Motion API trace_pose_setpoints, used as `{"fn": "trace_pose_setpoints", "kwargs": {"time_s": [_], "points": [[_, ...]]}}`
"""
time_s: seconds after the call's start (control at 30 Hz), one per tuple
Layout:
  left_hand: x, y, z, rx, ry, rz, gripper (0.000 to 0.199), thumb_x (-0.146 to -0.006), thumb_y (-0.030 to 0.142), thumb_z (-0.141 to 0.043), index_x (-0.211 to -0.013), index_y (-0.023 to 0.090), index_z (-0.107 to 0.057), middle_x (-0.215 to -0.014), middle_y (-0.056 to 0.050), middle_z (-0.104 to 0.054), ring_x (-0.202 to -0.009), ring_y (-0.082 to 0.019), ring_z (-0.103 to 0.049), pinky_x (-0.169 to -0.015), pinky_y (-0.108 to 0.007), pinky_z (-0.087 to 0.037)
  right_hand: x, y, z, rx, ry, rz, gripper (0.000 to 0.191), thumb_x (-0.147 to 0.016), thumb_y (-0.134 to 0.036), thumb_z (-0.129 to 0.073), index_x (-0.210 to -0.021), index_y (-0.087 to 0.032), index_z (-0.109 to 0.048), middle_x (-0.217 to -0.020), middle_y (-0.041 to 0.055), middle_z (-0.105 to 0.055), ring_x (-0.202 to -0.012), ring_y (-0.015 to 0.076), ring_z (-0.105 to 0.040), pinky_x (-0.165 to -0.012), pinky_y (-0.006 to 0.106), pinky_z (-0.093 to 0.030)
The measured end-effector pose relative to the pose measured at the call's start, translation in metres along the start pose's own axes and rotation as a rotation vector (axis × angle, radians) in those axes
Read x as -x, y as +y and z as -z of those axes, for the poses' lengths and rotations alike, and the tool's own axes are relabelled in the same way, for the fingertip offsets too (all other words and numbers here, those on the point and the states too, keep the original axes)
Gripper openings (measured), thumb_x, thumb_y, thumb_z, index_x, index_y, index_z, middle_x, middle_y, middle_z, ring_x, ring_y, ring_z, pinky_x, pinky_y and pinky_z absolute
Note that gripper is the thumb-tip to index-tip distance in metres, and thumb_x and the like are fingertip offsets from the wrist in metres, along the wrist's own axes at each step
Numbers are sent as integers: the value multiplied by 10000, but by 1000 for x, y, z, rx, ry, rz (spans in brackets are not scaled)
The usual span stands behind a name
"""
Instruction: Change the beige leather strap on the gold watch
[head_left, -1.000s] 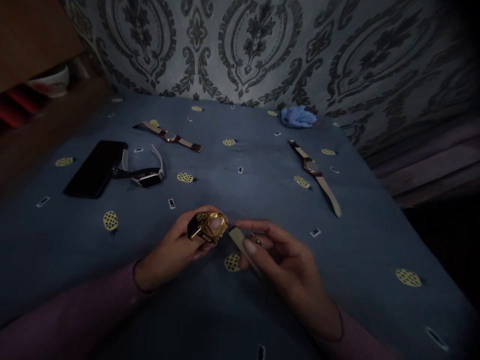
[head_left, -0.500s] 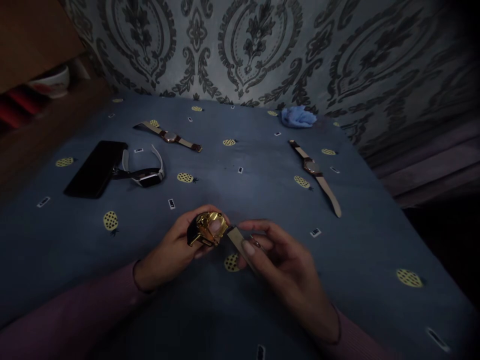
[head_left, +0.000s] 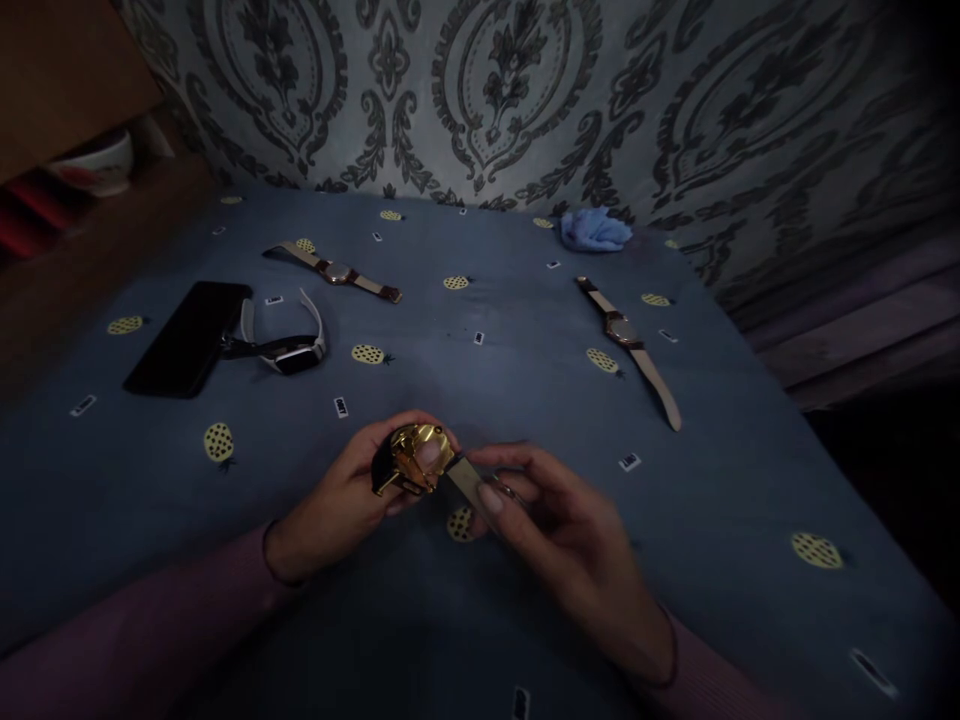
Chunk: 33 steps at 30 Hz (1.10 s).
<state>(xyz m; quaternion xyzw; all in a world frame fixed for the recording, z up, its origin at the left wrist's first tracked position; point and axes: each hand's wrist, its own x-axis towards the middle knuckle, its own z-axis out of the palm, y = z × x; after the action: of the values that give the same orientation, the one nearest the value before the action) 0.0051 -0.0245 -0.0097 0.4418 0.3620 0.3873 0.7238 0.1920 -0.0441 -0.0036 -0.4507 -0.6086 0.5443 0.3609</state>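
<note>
Right in at the near middle, above the table (head_left: 480,400): gold watch (head_left: 441,436), gripped in the closed fingers of the left hand (head_left: 334,520). Up against its edge, pale strap (head_left: 465,482), pinched narrow in the right hand (head_left: 585,560). Seated or merely touching? Cannot tell. Best to brace the case firmly, line the strap end up square, and press gently, without twisting. Out left, white smartwatch (head_left: 298,358) beside black phone (head_left: 187,340); farther, brown-strapped watch (head_left: 337,272). Over right, second watch (head_left: 621,328); far beyond, blue cloth (head_left: 596,231).
</note>
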Motion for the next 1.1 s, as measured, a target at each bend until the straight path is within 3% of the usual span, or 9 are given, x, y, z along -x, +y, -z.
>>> {"fn": "trace_pose_setpoints", "kwargs": {"time_s": [0.4,0.73,1.1], "points": [[0,6,-3,31,32,27,291,-864,447,-666,-851,157,-654,-614,60,-393,-532,-61,-282,-492,-164,-304,1,2,1,-4,-14,23,162,-944,-260,-552,-1077,-196,-618,-642,-21,-648,-611,120,-613,-611,244,-493],[2,2,-2,6,59,6,293,-822,467,-708,-904,186,-724,-820,-27,-604,-746,-126,-506,-651,-217,-430,0,4,1,36,-12,52,166,-932,-241,-561,-1071,-189,-638,-651,-7,-677,-600,128,-633,-592,248,-509],[1,1,2,-82,24,15,297,-865,447,-652,-921,160,-705,-799,-21,-582,-723,-124,-503,-650,-224,-413,1,5,0,102,26,90,155,-911,-225,-585,-1038,-190,-668,-640,-14,-683,-578,117,-644,-563,217,-519]]}}
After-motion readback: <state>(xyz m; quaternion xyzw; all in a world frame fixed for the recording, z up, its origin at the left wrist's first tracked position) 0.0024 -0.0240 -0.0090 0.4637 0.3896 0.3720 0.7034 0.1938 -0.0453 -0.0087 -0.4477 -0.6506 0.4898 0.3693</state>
